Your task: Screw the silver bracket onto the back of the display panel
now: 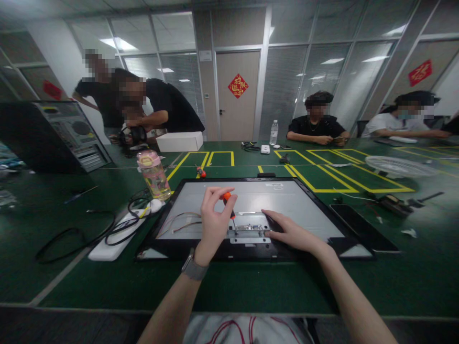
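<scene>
A flat monitor panel [308, 205] lies back-side up on the green table, its grey metal sheet inside a black frame. My left hand [212, 222] is closed around an orange-handled screwdriver [228, 200], held upright with its tip on a small metal bracket [249, 231] near the panel's front edge. My right hand [292, 231] rests flat on the panel just right of the bracket, fingers stretched out and touching it. Thin wires [181, 222] run across the panel's left part.
A pink-lidded bottle [154, 174], black cables [118, 227] and a white strip [107, 246] lie to the left. A computer case [53, 136] stands far left. A fan guard [394, 166], a phone [362, 227] and other people sit around the far side of the table.
</scene>
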